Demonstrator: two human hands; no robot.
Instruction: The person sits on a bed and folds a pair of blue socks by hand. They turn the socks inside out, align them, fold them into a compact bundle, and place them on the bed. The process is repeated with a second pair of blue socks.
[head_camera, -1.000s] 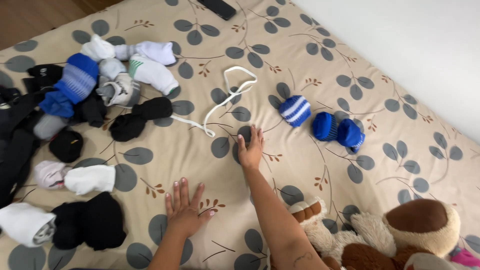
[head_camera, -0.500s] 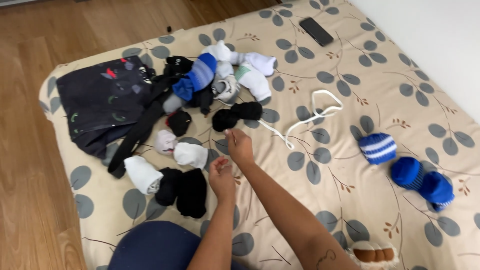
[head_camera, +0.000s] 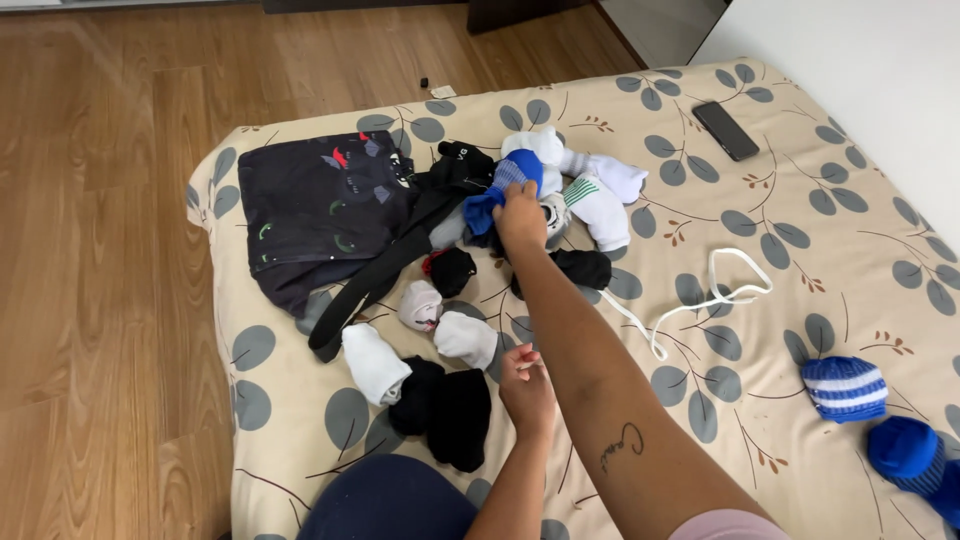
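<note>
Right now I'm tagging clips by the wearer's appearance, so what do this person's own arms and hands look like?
Both arms are bare to where they leave the picture. The right forearm carries a small dark tattoo in cursive script, and a pink sleeve edge shows at the bottom. The right hand and left hand wear no gloves; no rings or watch can be made out.

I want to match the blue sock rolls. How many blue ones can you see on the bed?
3: one in the pile under the right hand, a striped roll at the right, and a solid blue bundle at the frame's edge. More may hide in the pile.
</note>
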